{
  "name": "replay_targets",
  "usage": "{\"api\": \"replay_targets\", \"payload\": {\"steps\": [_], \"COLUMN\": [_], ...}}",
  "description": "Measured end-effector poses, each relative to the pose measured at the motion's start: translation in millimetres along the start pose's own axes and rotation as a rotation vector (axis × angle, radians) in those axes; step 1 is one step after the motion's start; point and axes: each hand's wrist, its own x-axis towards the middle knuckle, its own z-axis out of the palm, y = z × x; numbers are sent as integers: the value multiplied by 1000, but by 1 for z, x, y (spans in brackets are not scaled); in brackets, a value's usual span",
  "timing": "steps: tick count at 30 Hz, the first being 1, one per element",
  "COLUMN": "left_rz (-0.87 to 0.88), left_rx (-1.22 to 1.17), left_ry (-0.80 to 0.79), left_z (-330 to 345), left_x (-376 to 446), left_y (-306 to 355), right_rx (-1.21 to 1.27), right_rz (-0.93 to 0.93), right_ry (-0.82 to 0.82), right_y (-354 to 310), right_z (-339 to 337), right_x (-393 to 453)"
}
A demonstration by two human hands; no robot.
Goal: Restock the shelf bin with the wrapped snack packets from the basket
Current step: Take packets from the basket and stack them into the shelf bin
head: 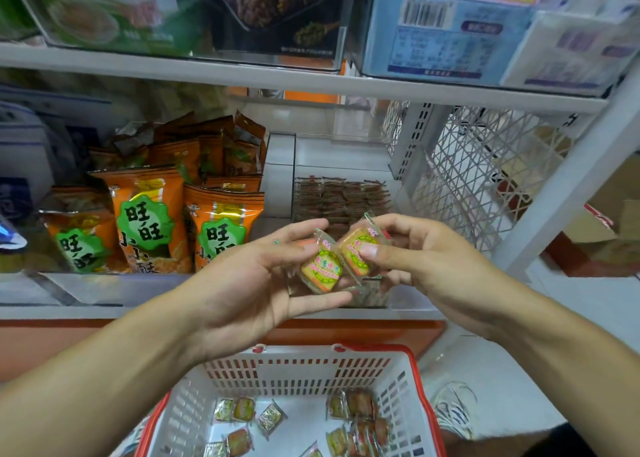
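2 wrapped snack packets sit side by side in front of the shelf bin [346, 165]: the left hand [249, 283] pinches the lower packet [320, 271] between thumb and fingers, and the right hand [412, 252] pinches the upper packet [355, 248]. More packets [360, 418] lie below in the basket [301, 370]. Orange snack bags [149, 214] stand left of the bin.

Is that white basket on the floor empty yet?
Not empty. Wrapped snack packets lie scattered on the bottom of the basket.
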Motion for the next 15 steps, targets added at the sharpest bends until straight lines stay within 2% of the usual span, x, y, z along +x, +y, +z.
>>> {"api": "replay_targets", "payload": {"steps": [5, 13, 15], "left_rz": [55, 50, 48], "left_rx": [29, -13, 6], "left_ry": [26, -13, 27], "left_z": [-1, 1, 1], "left_x": [2, 4, 4], "left_y": [-6, -8, -8], "right_rx": [36, -117, -94], "right_rz": [25, 32, 39], "right_ry": [-46, -77, -56], "right_y": [7, 6, 1], "right_z": [2, 8, 5], "right_x": [0, -5, -5]}}
